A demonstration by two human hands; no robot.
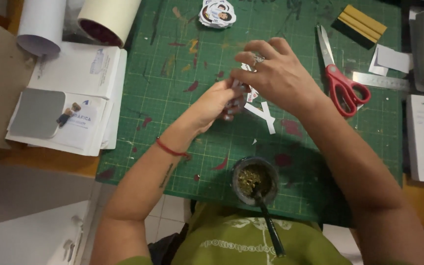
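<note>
Above the green cutting mat (172,88), head view: the left hand (217,103) and right hand (280,76) meet, fingers pinched shut on a small sticker cutout (248,93). Grip it by the edges and peel slowly to avoid tearing, I judge. Orientation and long axis cannot be determined; the fingers cover it. Red scissors (342,83) lie just right.
</note>
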